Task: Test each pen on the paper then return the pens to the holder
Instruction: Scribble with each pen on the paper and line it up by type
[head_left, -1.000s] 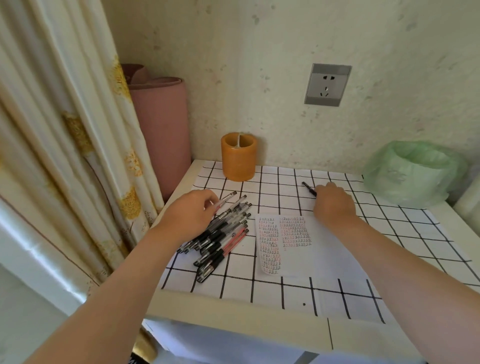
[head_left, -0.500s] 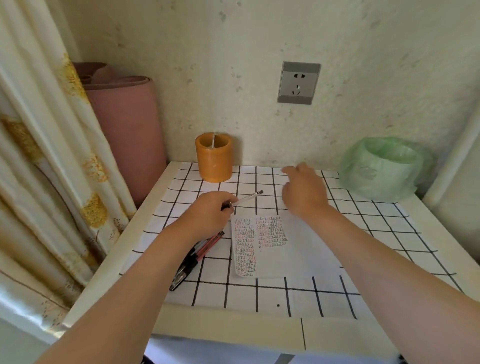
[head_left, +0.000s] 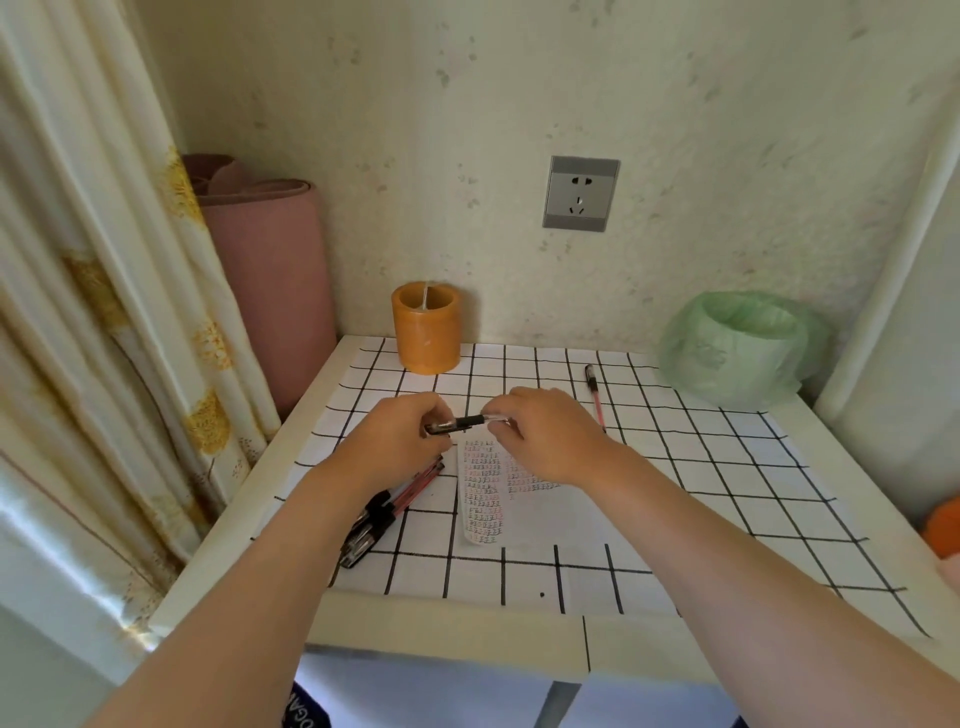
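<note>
My left hand (head_left: 395, 441) and my right hand (head_left: 545, 436) both hold one black pen (head_left: 460, 423) level above the table, the left pinching its capped end, the right pinching the clear barrel end. Under them lies the white paper (head_left: 540, 512) covered with rows of small test marks. A pile of pens (head_left: 384, 512), black and red, lies to the left of the paper, partly hidden by my left forearm. One red pen (head_left: 595, 392) lies alone on the far side of the table. The orange holder (head_left: 427, 327) stands at the back by the wall.
A grid-patterned cover (head_left: 701, 499) spreads over the white table. A green bag-lined bin (head_left: 737, 348) stands at the back right. A pink rolled mat (head_left: 270, 291) and a curtain (head_left: 104, 291) stand to the left. An orange object (head_left: 943, 525) shows at the right edge.
My left hand lifted one black pen from the pile. My right hand left the red pen at the far side and came back to grip the black pen's other end.
</note>
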